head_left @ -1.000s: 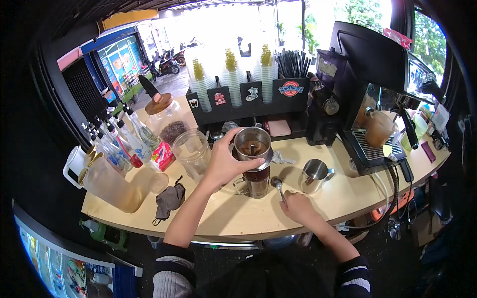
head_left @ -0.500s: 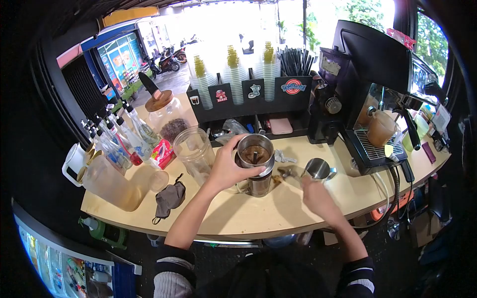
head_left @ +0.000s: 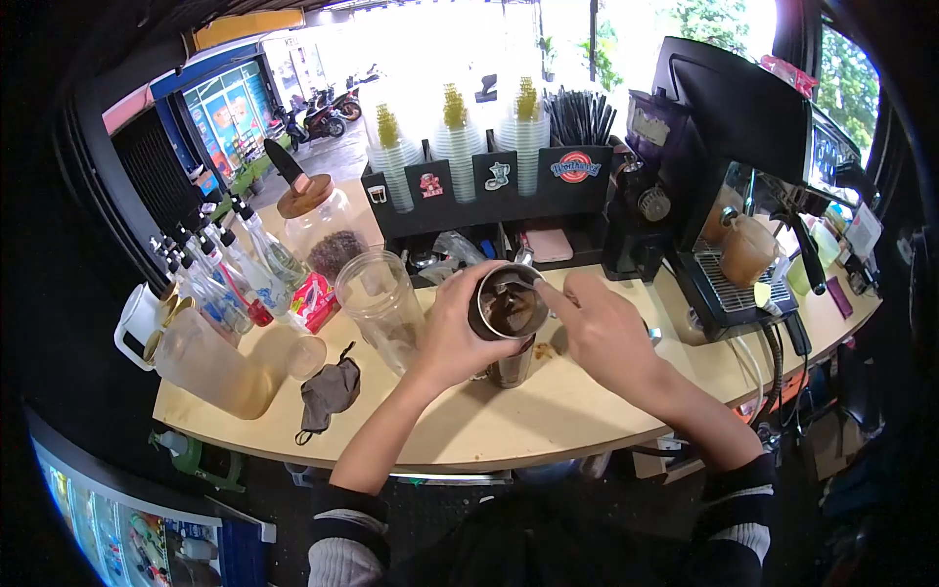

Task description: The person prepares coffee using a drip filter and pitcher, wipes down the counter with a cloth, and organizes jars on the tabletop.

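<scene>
My left hand (head_left: pixel 456 328) is wrapped round a metal cup (head_left: pixel 477 323), which tilts toward me and holds dark brown coffee (head_left: pixel 515 311). Directly below the cup stands a clear glass mug (head_left: pixel 511 368), partly hidden. At the cup's right rim, my right hand (head_left: pixel 611 338) is closed in a pinch. A thin metal piece, seemingly a spoon (head_left: pixel 524 284), reaches from those fingers into the cup; most of it is hidden. Left of my left hand is a tall clear plastic jar (head_left: pixel 377 293). Brown grounds (head_left: pixel 544 349) lie on the counter beside the mug.
An espresso machine (head_left: pixel 734 127) and a coffee grinder (head_left: pixel 641 196) stand at the right. Behind is a black holder (head_left: pixel 450 196) with plastic cups and straws. Pump bottles (head_left: pixel 235 264), a frosted jug (head_left: pixel 210 357) and a grey face mask (head_left: pixel 330 393) occupy the left.
My right hand has moved up and left from beside the metal pitcher to the cup's rim, now covering most of that pitcher. The cup has tipped toward me.
</scene>
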Demonstrator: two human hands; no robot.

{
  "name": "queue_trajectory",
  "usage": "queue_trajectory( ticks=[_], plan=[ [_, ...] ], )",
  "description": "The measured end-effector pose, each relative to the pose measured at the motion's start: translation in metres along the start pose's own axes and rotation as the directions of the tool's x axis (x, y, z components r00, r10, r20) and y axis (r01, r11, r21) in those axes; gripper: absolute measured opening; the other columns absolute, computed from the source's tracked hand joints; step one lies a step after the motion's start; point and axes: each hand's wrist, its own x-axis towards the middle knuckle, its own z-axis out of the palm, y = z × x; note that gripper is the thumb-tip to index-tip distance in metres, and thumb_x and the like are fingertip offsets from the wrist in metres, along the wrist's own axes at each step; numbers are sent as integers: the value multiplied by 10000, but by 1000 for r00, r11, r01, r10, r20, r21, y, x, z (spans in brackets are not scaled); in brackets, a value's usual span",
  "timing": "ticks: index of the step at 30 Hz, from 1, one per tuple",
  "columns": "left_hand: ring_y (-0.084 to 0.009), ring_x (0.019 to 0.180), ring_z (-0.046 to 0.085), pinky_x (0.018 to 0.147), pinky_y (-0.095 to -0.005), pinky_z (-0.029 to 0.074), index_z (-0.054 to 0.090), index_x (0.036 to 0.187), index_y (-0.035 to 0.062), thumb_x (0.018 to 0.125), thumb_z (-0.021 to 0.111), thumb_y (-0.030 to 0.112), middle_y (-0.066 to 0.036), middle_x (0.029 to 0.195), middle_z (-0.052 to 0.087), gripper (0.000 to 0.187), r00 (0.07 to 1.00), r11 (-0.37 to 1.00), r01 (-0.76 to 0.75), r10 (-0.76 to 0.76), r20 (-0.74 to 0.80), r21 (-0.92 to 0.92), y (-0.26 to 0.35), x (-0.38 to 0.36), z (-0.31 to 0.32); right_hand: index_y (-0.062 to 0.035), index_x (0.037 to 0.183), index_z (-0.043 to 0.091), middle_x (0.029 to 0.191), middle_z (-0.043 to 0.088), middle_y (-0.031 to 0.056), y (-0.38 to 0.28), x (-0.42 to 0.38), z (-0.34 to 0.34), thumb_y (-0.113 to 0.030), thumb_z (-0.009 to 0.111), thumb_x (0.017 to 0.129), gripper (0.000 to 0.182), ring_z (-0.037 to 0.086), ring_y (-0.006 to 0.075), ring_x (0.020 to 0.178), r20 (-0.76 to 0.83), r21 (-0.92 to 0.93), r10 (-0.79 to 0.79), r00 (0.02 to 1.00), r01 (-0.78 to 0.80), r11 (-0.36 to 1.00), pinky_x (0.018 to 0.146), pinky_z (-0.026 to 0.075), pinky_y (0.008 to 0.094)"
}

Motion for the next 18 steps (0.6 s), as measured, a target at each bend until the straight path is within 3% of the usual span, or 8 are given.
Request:
queue_trajectory(
  ticks=[4, 6, 10, 14, 18],
  plan=[
    [-331, 1131, 529, 1009, -421, 384, 507, 1252, 82, 544, 834, 177, -127, 1184, 587, 786, 999, 998, -48, 47, -26, -37, -9, 5, -4, 7, 1183, 564, 933, 522, 110, -1, 8, -6, 20, 580, 696, 487, 551, 256, 913, 93, 38, -47, 995, 44, 998, 713, 476, 366],
    [-330, 1125, 532, 1007, -422, 382, 510, 1250, 80, 547, 828, 167, -128, 1182, 588, 777, 996, 995, -88, 87, -19, -49, -10, 9, -5, -3, 1195, 561, 937, 525, 112, 7, 14, -3, -19, 588, 715, 481, 540, 267, 954, 30, -126, -22, 999, 25, 992, 755, 452, 368],
    [-335, 1102, 540, 1001, -420, 384, 517, 1245, 70, 555, 810, 133, -133, 1175, 590, 752, 998, 994, -60, 59, -17, -91, -5, 15, -12, -9, 1160, 595, 907, 509, 110, -1, 11, -4, -42, 590, 729, 432, 514, 261, 886, 58, -51, -71, 996, 74, 996, 728, 421, 369],
    [-310, 1149, 531, 1072, -445, 316, 494, 1280, 87, 565, 810, 169, -121, 1214, 583, 786, 998, 997, -63, 64, 16, -37, -1, 14, -13, -12, 1144, 609, 888, 498, 100, 2, 12, -6, -38, 589, 722, 423, 498, 254, 838, -42, -162, -37, 998, 30, 986, 695, 405, 367],
    [-278, 1219, 499, 1133, -471, 223, 461, 1319, 110, 579, 811, 207, -101, 1268, 562, 825, 998, 999, -48, 48, 44, 9, 3, 15, -13, -15, 1155, 610, 879, 497, 100, -3, 12, -6, -55, 599, 722, 436, 495, 257, 848, -23, -41, -62, 998, 61, 997, 691, 385, 365]
  ],
)
